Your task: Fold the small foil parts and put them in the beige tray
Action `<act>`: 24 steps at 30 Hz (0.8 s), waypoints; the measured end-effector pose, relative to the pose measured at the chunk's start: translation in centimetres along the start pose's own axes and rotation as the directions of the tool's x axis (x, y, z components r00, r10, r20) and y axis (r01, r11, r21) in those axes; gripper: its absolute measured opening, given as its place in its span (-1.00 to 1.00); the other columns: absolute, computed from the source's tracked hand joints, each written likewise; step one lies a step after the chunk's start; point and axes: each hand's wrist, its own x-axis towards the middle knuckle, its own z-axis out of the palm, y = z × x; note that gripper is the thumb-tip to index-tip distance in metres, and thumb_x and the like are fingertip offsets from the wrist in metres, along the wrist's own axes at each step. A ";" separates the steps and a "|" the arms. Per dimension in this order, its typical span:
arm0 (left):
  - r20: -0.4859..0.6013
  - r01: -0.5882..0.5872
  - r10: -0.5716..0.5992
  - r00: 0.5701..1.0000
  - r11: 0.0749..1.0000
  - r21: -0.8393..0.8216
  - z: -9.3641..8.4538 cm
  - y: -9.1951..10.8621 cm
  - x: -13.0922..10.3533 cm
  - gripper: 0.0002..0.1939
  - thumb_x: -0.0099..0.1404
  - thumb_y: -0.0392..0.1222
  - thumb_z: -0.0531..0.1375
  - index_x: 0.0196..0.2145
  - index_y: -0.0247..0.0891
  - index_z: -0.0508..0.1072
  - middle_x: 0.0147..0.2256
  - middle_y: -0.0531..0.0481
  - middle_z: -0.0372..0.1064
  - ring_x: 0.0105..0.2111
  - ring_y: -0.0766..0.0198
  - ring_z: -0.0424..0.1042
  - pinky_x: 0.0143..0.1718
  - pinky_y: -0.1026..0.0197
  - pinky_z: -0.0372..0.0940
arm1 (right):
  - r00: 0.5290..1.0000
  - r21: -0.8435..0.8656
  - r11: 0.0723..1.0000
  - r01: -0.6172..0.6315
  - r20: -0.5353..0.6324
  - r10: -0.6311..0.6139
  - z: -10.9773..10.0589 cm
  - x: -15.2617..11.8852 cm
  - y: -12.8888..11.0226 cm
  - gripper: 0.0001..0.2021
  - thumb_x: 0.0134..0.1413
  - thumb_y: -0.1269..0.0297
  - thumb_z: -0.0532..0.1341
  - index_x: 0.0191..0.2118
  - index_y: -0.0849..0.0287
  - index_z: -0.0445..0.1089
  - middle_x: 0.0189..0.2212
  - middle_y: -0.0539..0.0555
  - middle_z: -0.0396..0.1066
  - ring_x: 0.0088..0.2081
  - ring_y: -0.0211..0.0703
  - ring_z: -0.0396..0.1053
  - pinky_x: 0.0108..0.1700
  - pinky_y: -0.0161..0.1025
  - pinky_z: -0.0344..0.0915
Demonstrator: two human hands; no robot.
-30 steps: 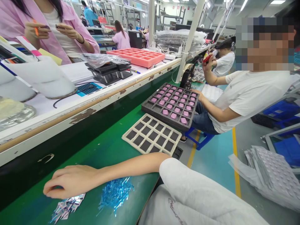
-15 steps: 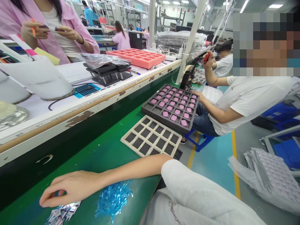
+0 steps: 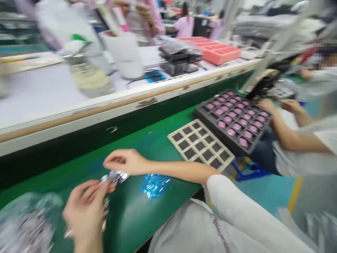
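Note:
My left hand (image 3: 85, 205) is low at the left of the green bench, thumb and fingertips pinched on a small pale piece (image 3: 104, 178), blurred. Just beyond it is my right hand (image 3: 127, 161), its thumb and forefinger closed together; whatever lies between those tips is hidden. A pile of small silvery strips (image 3: 119, 176) lies under my right hand, and more of them show partly behind my left hand. To the right, below my right forearm, is a heap of shiny blue film strips (image 3: 155, 186).
A clear bag of small pieces (image 3: 28, 225) lies at the lower left. Right of my arm are a cream grid tray (image 3: 193, 137) and a dark tray of pink cases (image 3: 204, 114). A raised white shelf (image 3: 126, 100) runs behind. A co-worker's arm (image 3: 292, 138) is at the right.
The view has swung left, bringing my left hand and the clear bag into sight. My left hand pinches a small pale piece near my right hand. The co-worker's raised hand has come down.

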 end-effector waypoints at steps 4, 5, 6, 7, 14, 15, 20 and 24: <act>0.026 0.065 -0.061 0.998 0.966 -0.249 0.6 -1.5 0.4 -0.55 0.07 0.02 0.57 -0.21 -0.19 0.53 -0.37 -0.02 0.67 -0.40 0.11 0.70 -0.27 0.12 0.63 | 0.998 -0.078 0.997 -0.003 0.060 0.008 -0.1 -1.2 -2.1 -0.87 0.36 0.23 0.32 -0.17 0.17 0.56 -0.20 0.06 0.63 -0.16 -0.21 0.57 0.01 -0.25 0.48; 0.044 0.062 -0.052 0.998 0.957 -0.285 0.8 -1.6 0.6 -0.55 0.08 0.04 0.57 -0.22 -0.20 0.52 -0.38 -0.04 0.66 -0.42 0.12 0.69 -0.28 0.13 0.63 | 0.997 -0.102 0.995 -0.005 0.073 0.013 -0.2 -1.1 -2.3 -0.86 0.36 0.22 0.32 -0.16 0.17 0.56 -0.20 0.07 0.63 -0.17 -0.22 0.58 0.01 -0.24 0.50; 0.058 0.060 -0.044 0.997 0.947 -0.317 1.0 -1.6 0.7 -0.55 0.10 0.06 0.58 -0.23 -0.20 0.51 -0.39 -0.06 0.66 -0.42 0.11 0.69 -0.28 0.12 0.63 | 0.996 -0.119 0.993 -0.010 0.082 0.019 -0.2 -1.0 -2.4 -0.86 0.35 0.21 0.32 -0.17 0.16 0.56 -0.22 0.07 0.63 -0.21 -0.22 0.58 -0.04 -0.24 0.51; 0.071 0.063 -0.041 0.997 0.939 -0.337 1.2 -1.7 0.9 -0.53 0.10 0.08 0.58 -0.24 -0.20 0.50 -0.38 -0.07 0.66 -0.41 0.10 0.70 -0.28 0.12 0.63 | 0.996 -0.134 0.991 -0.011 0.090 0.023 -0.2 -0.9 -2.4 -0.87 0.35 0.21 0.32 -0.18 0.15 0.56 -0.23 0.07 0.64 -0.22 -0.21 0.58 -0.06 -0.24 0.52; 0.064 0.053 -0.029 0.997 0.916 -0.399 1.1 -1.8 0.8 -0.46 0.10 0.19 0.59 -0.24 -0.22 0.50 -0.38 -0.05 0.65 -0.44 0.15 0.67 -0.27 0.10 0.64 | 0.989 -0.186 0.983 -0.008 0.142 0.035 0.3 -1.2 -2.4 -0.88 0.35 0.21 0.32 -0.21 0.10 0.58 -0.27 0.07 0.65 -0.27 -0.19 0.60 -0.17 -0.21 0.55; 0.065 0.051 -0.027 0.998 0.915 -0.399 1.1 -1.9 0.8 -0.46 0.10 0.19 0.59 -0.24 -0.22 0.50 -0.38 -0.04 0.64 -0.44 0.15 0.67 -0.27 0.10 0.64 | 0.988 -0.186 0.983 -0.008 0.147 0.035 0.3 -1.2 -2.3 -0.88 0.35 0.21 0.32 -0.20 0.10 0.58 -0.26 0.07 0.64 -0.29 -0.20 0.59 -0.19 -0.21 0.55; 0.060 0.050 -0.028 0.998 0.917 -0.397 1.1 -2.0 0.9 -0.47 0.11 0.17 0.59 -0.23 -0.22 0.51 -0.37 -0.04 0.64 -0.44 0.17 0.67 -0.27 0.13 0.64 | 0.985 -0.181 0.983 0.041 0.172 -0.010 0.2 -1.1 -1.8 -0.89 0.36 0.27 0.31 -0.21 0.11 0.60 -0.21 0.07 0.56 -0.27 -0.24 0.54 -0.22 -0.24 0.50; 0.063 0.048 -0.025 0.998 0.918 -0.393 1.1 -2.0 0.9 -0.47 0.11 0.18 0.60 -0.24 -0.22 0.50 -0.37 -0.04 0.64 -0.43 0.16 0.68 -0.27 0.13 0.64 | 0.983 -0.216 0.974 0.071 0.182 -0.032 0.2 -1.1 -1.5 -0.89 0.36 0.29 0.31 -0.22 0.10 0.61 -0.21 0.07 0.56 -0.24 -0.23 0.52 -0.18 -0.21 0.49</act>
